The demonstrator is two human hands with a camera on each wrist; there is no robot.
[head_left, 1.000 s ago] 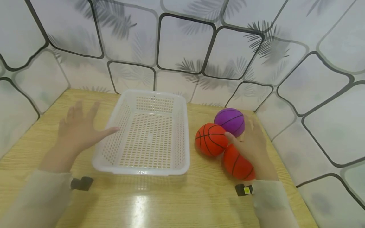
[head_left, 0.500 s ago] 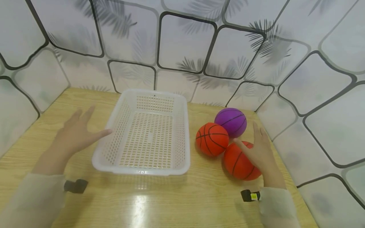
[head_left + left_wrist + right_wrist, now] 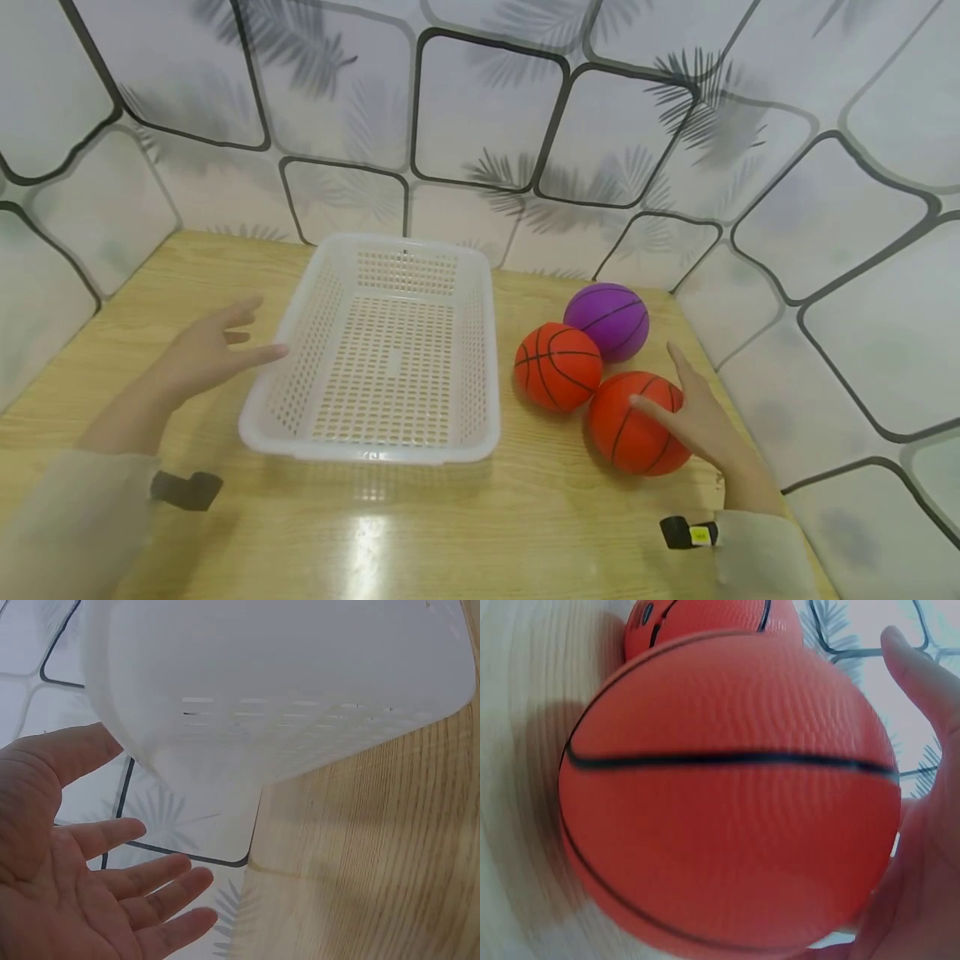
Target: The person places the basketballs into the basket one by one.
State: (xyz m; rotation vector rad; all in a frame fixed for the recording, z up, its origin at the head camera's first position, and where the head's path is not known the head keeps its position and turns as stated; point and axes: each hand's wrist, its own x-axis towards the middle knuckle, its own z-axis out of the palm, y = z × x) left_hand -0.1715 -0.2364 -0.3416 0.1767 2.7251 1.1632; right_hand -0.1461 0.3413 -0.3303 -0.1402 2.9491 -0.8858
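My left hand (image 3: pixel 202 354) is held beside the left side of a white perforated plastic basket (image 3: pixel 367 453), its thumb overlapping the rim in the head view. In the left wrist view that hand (image 3: pixel 75 892) has its palm up and fingers spread, holding nothing. On the right, my right hand (image 3: pixel 705 421) is at the right side of the nearest orange-red toy basketball (image 3: pixel 630 433), fingers loosely spread and thumb over the ball's upper part. The right wrist view shows this ball large, with the palm and thumb around its right side.
Behind the near ball lie another orange-red basketball (image 3: pixel 551 371) and a purple basketball (image 3: pixel 611 317), grouped close together. All stand on a light wood table (image 3: pixel 450 533). Patterned panels (image 3: pixel 480 117) rise at the back and both sides. The basket holds nothing.
My right hand has drawn back from beside the purple ball to the near red ball, moving nearer and rightward. The left hand has shifted a little left, its fingers less raised.
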